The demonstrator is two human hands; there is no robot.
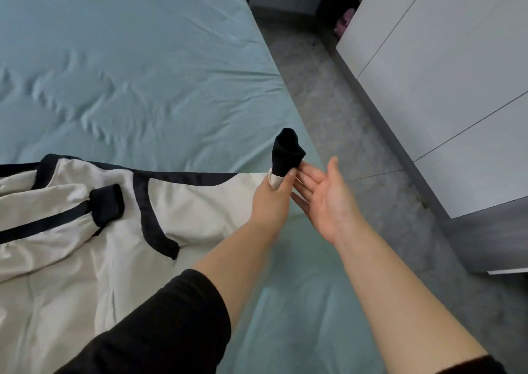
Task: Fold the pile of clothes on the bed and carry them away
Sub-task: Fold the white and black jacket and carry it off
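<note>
While upright, pinched by the left grip, black cuff beside spread right grip.

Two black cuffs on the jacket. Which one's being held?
The raised cuff at the edge of the bed: the left hand grips the sleeve just below it. The other cuff lies on the jacket, untouched.

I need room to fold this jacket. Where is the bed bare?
The sheet beyond the jacket is bare, out to its right edge; a narrower strip runs between jacket and floor. Crowded: lower left, and where the left hand holds the cuff by the right hand.
</note>
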